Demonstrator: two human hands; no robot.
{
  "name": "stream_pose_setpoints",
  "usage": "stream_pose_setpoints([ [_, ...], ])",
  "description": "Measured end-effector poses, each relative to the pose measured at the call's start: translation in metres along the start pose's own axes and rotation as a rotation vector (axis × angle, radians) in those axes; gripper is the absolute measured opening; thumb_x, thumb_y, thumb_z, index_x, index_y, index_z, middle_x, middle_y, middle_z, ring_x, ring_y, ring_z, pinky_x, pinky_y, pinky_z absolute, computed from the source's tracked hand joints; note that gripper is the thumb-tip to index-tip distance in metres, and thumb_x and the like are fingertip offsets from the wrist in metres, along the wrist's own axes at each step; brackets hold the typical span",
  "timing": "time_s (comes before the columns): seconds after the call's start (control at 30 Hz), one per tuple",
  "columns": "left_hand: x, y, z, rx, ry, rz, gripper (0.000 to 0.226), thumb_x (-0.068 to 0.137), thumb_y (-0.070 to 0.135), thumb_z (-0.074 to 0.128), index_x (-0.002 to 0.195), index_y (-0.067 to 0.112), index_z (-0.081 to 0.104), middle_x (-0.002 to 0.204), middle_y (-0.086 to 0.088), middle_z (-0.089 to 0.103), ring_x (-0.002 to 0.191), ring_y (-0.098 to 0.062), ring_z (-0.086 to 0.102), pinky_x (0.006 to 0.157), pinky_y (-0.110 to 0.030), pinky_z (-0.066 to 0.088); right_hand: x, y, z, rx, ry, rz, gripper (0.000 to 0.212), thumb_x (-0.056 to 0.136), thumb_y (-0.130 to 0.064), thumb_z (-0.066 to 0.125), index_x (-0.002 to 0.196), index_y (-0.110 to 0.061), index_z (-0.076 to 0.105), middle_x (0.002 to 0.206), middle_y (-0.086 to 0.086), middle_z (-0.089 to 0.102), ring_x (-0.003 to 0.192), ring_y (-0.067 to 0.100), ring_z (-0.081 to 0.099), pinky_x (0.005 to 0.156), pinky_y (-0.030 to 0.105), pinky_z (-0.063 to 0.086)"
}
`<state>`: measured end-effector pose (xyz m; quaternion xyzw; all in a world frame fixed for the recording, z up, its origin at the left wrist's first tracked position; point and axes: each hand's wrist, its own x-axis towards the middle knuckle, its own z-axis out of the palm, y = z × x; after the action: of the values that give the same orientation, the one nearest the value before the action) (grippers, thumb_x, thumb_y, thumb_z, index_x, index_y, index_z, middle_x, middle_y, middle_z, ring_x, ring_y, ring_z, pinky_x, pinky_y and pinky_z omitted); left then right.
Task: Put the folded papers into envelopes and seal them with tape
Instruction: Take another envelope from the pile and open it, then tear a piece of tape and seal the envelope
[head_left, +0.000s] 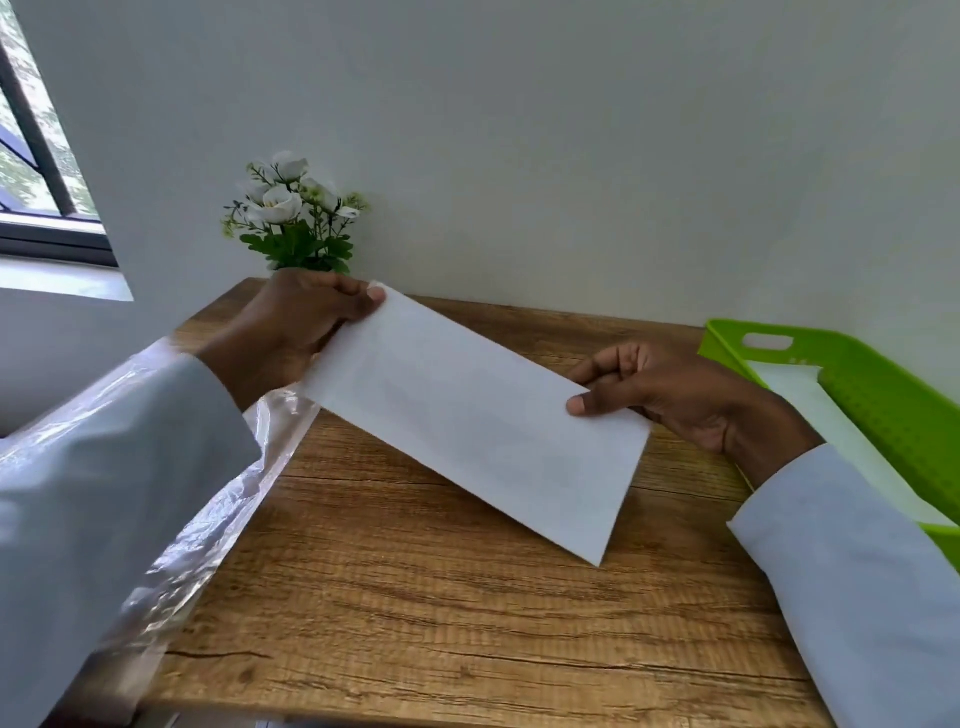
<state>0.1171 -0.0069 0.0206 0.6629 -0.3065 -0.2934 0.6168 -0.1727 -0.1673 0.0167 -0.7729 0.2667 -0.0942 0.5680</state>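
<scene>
A long white envelope (467, 415) hangs tilted above the wooden table (415, 597), its far-left end higher than its near-right end. My left hand (291, 332) pinches the far-left corner between thumb and fingers. My right hand (670, 395) pinches the right short edge, thumb on top. Its plain face is toward me; the flap and any paper inside are hidden. No tape is in view.
A green plastic tray (883, 395) sits at the table's right edge with white paper (841, 431) lying in it. Crinkled clear plastic wrap (208, 509) lies along the left edge. A small plant with white flowers (291, 218) stands at the back against the wall.
</scene>
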Motion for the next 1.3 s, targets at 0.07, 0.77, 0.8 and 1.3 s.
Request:
stream_pose_setpoints([
  [0.07, -0.001, -0.002, -0.016, -0.014, -0.005, 0.008, 0.023, 0.083, 0.012, 0.071, 0.102, -0.001, 0.067, 0.095, -0.010, 0.068, 0.084, -0.022, 0.066, 0.073, -0.032, 0.059, 0.003, 0.000, 0.000, 0.022, 0.096, -0.013, 0.030, 0.062, -0.016, 0.083, 0.091, -0.011, 0.077, 0.095, 0.011, 0.078, 0.084, 0.020, 0.074, 0.073, 0.029, 0.060],
  [0.77, -0.020, -0.043, -0.113, 0.413, -0.127, -0.093, 0.021, 0.070, -0.005, 0.077, 0.090, 0.001, 0.072, 0.072, -0.006, 0.074, 0.067, -0.017, 0.072, 0.059, -0.024, 0.060, 0.039, 0.002, 0.049, -0.202, 0.233, 0.117, 0.021, 0.071, 0.000, 0.084, 0.087, -0.003, 0.072, 0.065, 0.001, 0.073, 0.054, 0.007, 0.068, 0.049, 0.017, 0.051],
  [0.8, -0.020, -0.044, -0.115, 0.421, -0.128, -0.087, 0.021, 0.071, -0.004, 0.078, 0.090, 0.001, 0.072, 0.071, -0.005, 0.074, 0.065, -0.016, 0.072, 0.058, -0.023, 0.059, 0.041, 0.000, 0.050, -0.259, 0.218, 0.133, 0.021, 0.070, -0.003, 0.085, 0.087, -0.006, 0.073, 0.070, 0.002, 0.074, 0.059, 0.009, 0.069, 0.053, 0.021, 0.054],
  [1.3, 0.043, -0.031, -0.061, 1.126, 0.061, 0.382, 0.007, 0.081, 0.011, 0.068, 0.079, 0.015, 0.074, 0.078, 0.000, 0.071, 0.068, -0.016, 0.062, 0.053, -0.027, 0.048, 0.172, -0.063, 0.114, -0.314, 0.288, -0.334, 0.007, 0.080, -0.012, 0.081, 0.084, -0.009, 0.076, 0.076, 0.001, 0.072, 0.068, 0.009, 0.066, 0.070, 0.029, 0.059],
])
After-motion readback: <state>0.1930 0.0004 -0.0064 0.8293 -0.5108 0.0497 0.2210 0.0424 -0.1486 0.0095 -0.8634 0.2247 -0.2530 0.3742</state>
